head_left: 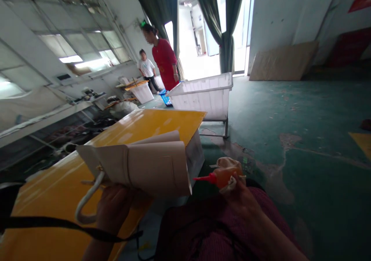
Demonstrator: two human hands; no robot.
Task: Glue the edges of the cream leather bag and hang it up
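While the left hand [114,207] clamps a folded cream paper bag [147,168], the right hand [240,203] clamps a red-nozzled glue bottle [223,177] in a rag [227,162].

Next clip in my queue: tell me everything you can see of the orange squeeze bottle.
The squeeze bottle looks like translucent plastic with orange contents, tapering to a narrow red nozzle that points sideways, roughly level. The right hand grips its rear end, with a crumpled beige cloth bunched around it, hiding the base. The nozzle tip stands clear of the folded white sheet and touches nothing visible.
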